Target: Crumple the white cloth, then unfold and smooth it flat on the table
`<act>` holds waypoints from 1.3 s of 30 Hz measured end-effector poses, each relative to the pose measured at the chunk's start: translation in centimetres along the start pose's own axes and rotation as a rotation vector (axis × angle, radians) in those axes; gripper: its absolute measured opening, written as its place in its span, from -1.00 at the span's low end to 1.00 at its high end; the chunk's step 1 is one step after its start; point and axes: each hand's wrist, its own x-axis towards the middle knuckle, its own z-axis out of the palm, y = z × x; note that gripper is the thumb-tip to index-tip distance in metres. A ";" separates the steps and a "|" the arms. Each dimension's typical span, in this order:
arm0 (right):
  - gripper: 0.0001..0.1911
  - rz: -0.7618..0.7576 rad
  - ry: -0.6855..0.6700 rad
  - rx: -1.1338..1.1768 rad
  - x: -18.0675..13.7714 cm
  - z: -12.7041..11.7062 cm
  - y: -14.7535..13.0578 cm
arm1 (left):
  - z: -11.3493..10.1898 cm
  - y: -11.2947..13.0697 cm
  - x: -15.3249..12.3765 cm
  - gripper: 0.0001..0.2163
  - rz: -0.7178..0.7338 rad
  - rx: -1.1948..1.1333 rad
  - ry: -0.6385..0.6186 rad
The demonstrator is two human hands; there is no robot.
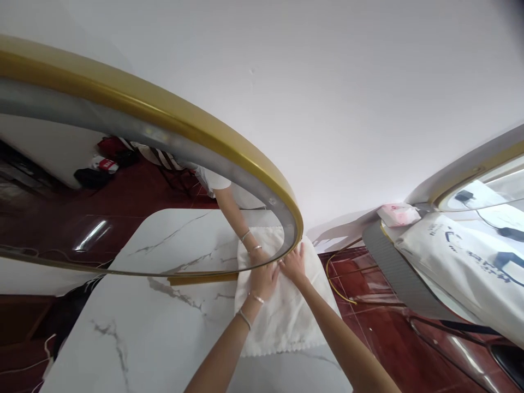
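Note:
A white cloth [282, 322] with a scalloped edge lies spread on the marble-patterned table [164, 327]. My left hand [262, 281] rests on it just below the lower edge of a gold-framed mirror [229, 143], fingers stretched forward, their tips hard to separate from the reflection. Close beside it, my right hand [293, 264] lies on the cloth at the mirror's rounded right end, with fingers apart and the thumb toward the left hand. The mirror's glass reflects my arm and part of the cloth.
A gold strip [202, 279] lies on the table under the mirror's edge. To the right, a tissue pack [399, 214] and a white printed bag [470, 262] rest on a grey-sided table [393, 267] near another mirror [483, 169]. A curved gold rod [333, 284] stands over the red floor.

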 end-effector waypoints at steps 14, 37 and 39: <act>-0.34 -0.148 0.147 -0.159 -18.4 0.2 1.0 | -1.4 2.9 -13.3 -0.45 0.071 0.306 0.081; -0.33 -0.032 0.250 -0.169 -25.3 1.0 1.4 | -2.1 3.1 -21.9 -0.37 0.109 0.317 0.104; -0.33 -0.033 0.270 -0.181 -25.8 1.2 1.3 | -1.8 3.1 -22.3 -0.36 0.118 0.327 0.128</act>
